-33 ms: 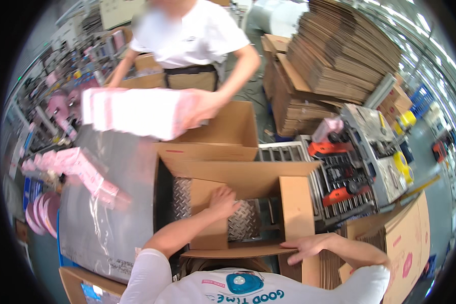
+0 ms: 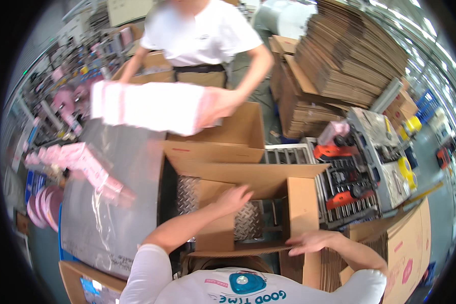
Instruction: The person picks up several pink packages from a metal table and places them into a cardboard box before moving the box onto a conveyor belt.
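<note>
In front of me stands a cardboard box (image 2: 245, 175) with raised sides. Through its open bottom a metal tread plate (image 2: 248, 220) and rollers show. My left hand (image 2: 234, 200) is above the box's left flap (image 2: 213, 223), fingers stretched out and slightly blurred, with nothing in it. My right hand (image 2: 309, 242) lies at the near right corner, fingers extended over the near edge beside the right flap (image 2: 303, 207). Across from me, a co-worker (image 2: 202, 40) carries a blurred white and pink bundle of packs (image 2: 152, 107) over a second open box (image 2: 238, 126).
A metal table (image 2: 116, 223) on my left bears a row of pink packs (image 2: 93, 169). Flattened cartons (image 2: 349, 55) are piled at the far right, more cartons (image 2: 405, 243) at the near right. A roller conveyor (image 2: 291, 153) with an orange-and-black machine (image 2: 344, 175) stands to the right.
My left hand has lifted off the left flap and moved slightly right. My right hand stays at the near right corner. The co-worker still carries the bundle.
</note>
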`<action>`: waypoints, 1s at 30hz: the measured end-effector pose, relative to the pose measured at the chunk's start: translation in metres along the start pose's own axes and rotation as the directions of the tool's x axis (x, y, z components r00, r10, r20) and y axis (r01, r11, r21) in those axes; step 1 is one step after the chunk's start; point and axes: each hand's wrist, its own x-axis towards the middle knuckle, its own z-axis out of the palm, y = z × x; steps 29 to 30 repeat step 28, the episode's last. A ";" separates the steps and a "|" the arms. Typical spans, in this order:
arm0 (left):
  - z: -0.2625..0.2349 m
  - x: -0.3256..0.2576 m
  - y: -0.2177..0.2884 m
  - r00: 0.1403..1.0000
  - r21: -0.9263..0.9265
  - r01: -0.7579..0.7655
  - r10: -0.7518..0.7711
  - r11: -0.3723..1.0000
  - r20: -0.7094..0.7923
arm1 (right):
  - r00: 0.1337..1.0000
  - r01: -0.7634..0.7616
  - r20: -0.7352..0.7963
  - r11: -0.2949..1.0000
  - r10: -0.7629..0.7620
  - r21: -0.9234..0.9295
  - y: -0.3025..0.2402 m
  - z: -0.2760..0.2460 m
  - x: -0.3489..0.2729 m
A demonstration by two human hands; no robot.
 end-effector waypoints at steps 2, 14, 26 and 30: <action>-0.050 0.004 0.069 0.603 0.389 -0.542 0.667 0.745 -0.437 | 0.881 -0.045 -0.467 0.967 -0.080 -0.250 0.010 -0.028 0.018; -0.022 -0.120 -0.047 0.913 0.633 -0.157 0.356 0.758 -0.200 | 0.339 0.867 -0.652 0.044 0.679 0.497 0.129 -0.003 0.114; -0.002 -0.140 -0.153 0.699 -0.475 0.311 -0.537 0.823 -0.473 | 0.651 0.729 -0.759 0.294 -0.017 0.618 0.134 -0.007 0.110; 0.028 -0.102 -0.150 0.778 -0.845 0.022 -0.540 0.534 -0.321 | 0.624 0.772 -0.763 0.287 -0.171 0.567 0.085 -0.029 0.046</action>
